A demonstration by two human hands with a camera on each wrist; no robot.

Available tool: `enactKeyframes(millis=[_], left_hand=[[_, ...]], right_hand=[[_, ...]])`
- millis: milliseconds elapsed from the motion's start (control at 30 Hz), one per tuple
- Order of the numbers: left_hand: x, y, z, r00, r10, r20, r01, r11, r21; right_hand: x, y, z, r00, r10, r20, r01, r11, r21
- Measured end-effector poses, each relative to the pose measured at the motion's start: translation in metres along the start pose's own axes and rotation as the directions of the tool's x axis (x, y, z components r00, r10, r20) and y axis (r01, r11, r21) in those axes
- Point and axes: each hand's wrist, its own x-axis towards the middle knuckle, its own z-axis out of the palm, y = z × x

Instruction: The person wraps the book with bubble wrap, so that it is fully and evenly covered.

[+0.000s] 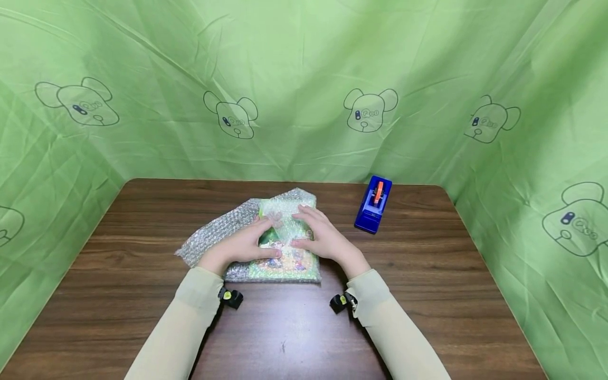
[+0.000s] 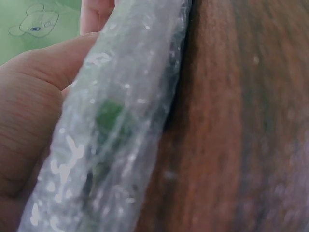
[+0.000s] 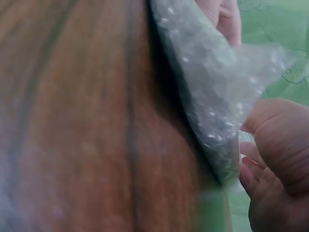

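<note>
A flat item with a colourful green printed face [image 1: 285, 269], perhaps a book or box, lies on the table inside bubble wrap [image 1: 218, 229]. The wrap's loose part spreads out to the left. Both hands rest on top of this package: the left hand [image 1: 244, 245] from the left, the right hand [image 1: 330, 237] from the right, thumbs and fingers spread over the printed face. Close up in the left wrist view, the wrapped edge [image 2: 116, 121] hides part of the left hand. In the right wrist view, a wrap corner [image 3: 217, 82] sticks up beside the right hand [image 3: 285, 150].
A blue tape dispenser [image 1: 372, 206] with an orange-red roll stands at the back right of the dark wooden table [image 1: 418, 295]. Green curtains [image 1: 304, 63] with bear-head outlines hang behind the table and at both sides. Each wrist bears a small black camera [image 1: 231, 298].
</note>
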Motion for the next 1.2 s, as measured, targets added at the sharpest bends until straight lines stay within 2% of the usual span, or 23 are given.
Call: enactKeyframes(millis=[400, 633, 933, 1100, 1200], left_hand=[[-0.001, 0.000, -0.002, 1.000, -0.026, 0.013, 0.026, 0.999, -0.022], [-0.001, -0.002, -0.001, 1.000, -0.003, 0.000, 0.003, 0.999, -0.039], [0.000, -0.003, -0.001, 1.000, -0.012, 0.011, 0.013, 0.998, -0.061], [-0.003, -0.003, -0.010, 1.000, 0.005, 0.003, -0.005, 1.000, -0.007], [-0.004, 0.000, -0.018, 0.997, 0.044, -0.065, -0.039, 0.997, 0.073]], right_hand=[[0.003, -0.011, 0.003, 0.999, 0.027, -0.043, -0.032, 0.993, -0.109], [0.006, -0.004, 0.000, 1.000, -0.026, -0.009, 0.025, 0.992, -0.126], [0.007, -0.008, -0.006, 0.997, 0.045, 0.066, -0.036, 0.990, -0.133], [0.007, -0.011, -0.008, 0.993, 0.082, 0.084, -0.072, 0.991, -0.113], [0.008, -0.012, -0.008, 0.991, 0.094, 0.091, -0.084, 0.991, -0.104]])
